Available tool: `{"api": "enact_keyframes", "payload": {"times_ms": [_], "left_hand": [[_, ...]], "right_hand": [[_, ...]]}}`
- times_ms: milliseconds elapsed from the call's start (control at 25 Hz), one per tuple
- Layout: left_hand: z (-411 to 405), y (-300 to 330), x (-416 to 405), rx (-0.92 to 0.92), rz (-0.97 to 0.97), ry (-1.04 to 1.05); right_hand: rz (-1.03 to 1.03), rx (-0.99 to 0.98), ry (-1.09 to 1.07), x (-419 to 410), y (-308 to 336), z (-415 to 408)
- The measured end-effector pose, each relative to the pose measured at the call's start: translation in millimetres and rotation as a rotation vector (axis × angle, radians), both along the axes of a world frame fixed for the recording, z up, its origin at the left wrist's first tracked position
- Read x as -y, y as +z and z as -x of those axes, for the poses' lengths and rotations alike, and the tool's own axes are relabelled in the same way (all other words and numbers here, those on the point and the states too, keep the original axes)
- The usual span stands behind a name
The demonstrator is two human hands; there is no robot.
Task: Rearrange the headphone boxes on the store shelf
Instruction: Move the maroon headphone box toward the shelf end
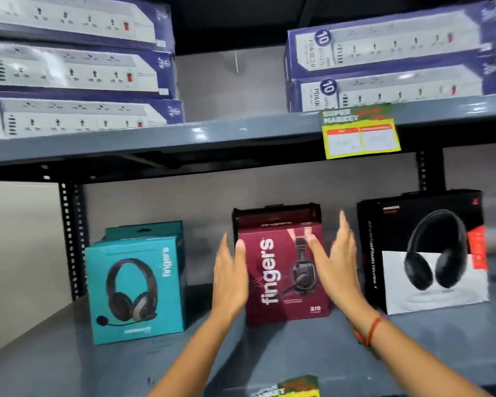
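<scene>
A maroon headphone box (275,276) marked "fingers" stands upright mid-shelf, with a dark box (275,214) behind it. My left hand (229,279) is flat and open at its left edge, thumb touching the front corner. My right hand (334,265) is open at its right side, thumb across the box front; I cannot tell whether the palm touches. A teal headphone box (138,287) stands to the left, another teal box (143,229) behind it. A black and white headphone box (430,253) stands to the right.
The boxes stand on a grey metal shelf (69,362). The shelf above (184,136) carries stacked blue power strip boxes (78,67) on the left and blue power strip boxes (390,58) on the right. A yellow price tag (361,133) hangs from its edge. A perforated upright post (70,239) stands at left.
</scene>
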State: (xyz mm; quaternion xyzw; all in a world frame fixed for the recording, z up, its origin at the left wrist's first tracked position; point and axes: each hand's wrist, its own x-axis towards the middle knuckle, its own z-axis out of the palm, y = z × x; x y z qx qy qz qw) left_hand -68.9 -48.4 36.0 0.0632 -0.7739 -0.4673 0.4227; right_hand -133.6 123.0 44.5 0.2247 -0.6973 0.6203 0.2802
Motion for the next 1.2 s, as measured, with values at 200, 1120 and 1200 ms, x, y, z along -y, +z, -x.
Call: {"api": "enact_keyframes", "payload": {"times_ms": [200, 1120, 1200], "left_hand": [[24.8, -42.4, -4.2, 0.14, -0.462, -0.224], [-165.2, -25.3, 65.0, 0.043, -0.244, 0.496], [-167.6, -31.2, 78.2, 0.041, -0.249, 0.456]], "right_hand": [[-0.178, 0.383, 0.354, -28.3, -35.4, 33.5], [-0.382, 0.137, 0.587, 100.0, -24.6, -99.0], [-0.37, 0.128, 0.581, 112.2, -29.8, -99.5]]}}
